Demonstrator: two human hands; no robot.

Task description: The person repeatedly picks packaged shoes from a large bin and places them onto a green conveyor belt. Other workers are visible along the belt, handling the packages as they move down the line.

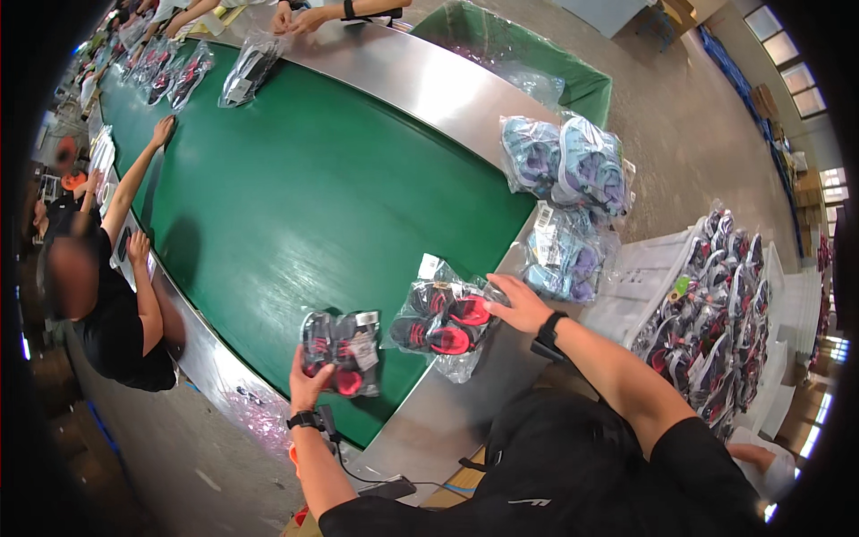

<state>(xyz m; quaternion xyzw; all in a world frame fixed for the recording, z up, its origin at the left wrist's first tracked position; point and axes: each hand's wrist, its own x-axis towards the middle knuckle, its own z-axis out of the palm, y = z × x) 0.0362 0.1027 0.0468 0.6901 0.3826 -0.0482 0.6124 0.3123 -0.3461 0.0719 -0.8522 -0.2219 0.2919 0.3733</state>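
Green belting fills the long conveyor (304,206), edged with a steel rim that bends around its near end. At about 7 o'clock the left hand (309,383) grips a clear bag of black-and-red shoes (343,351), fingers closed on its lower edge, thumb side wrapped against the plastic; the bag lies over the belt near the steel edge. Toward 5 o'clock from the centre the right hand (521,304) rests on a second bag of black-and-red shoes (443,324), fingers spread a little and pressed on its right end; whether they pinch the plastic cannot be told. That bag sits across the steel rim at the belt's corner.

Just beyond the right hand, at 3 o'clock, bags of blue shoes (568,192) are piled on the rim, close enough to crowd the wrist. Farther right a white crate (640,273) holds many more black-and-red pairs. At 9 o'clock a person in black (116,322) reaches onto the belt. More bagged shoes (250,67) lie at 11 o'clock, with other hands near them.
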